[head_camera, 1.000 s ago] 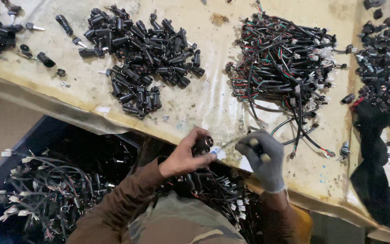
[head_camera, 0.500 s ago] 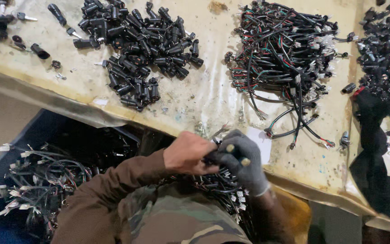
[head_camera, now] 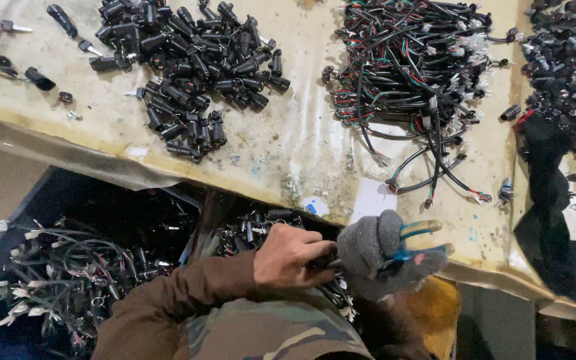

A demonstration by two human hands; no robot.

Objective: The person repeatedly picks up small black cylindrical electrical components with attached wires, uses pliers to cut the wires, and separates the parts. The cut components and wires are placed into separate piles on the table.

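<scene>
Head view: at the far left a bare floor (head_camera: 1,193) shows beside a dark bin of wire bundles (head_camera: 68,280) with white plugs, under the table edge. The table (head_camera: 301,147) is covered with a stained, wrinkled yellowish plastic sheet. On its left part lie a few loose keys and caps (head_camera: 35,77), then a heap of black cylinders (head_camera: 188,73). Below the table edge, near the middle, a second box of black parts (head_camera: 261,223) sits just in front of the person. The bare left hand (head_camera: 291,253) has its fingers curled tight around a small dark part (head_camera: 325,261), mostly hidden, held against the right hand. The right hand (head_camera: 385,257), in a grey glove, has its fingers closed on blue-and-yellow-handled pliers (head_camera: 421,240), just off the table's near edge. Further right on the table lies a tangle of black, red and green cables (head_camera: 415,73), then a black cloth (head_camera: 548,200) and another pile of black parts (head_camera: 571,67).
</scene>
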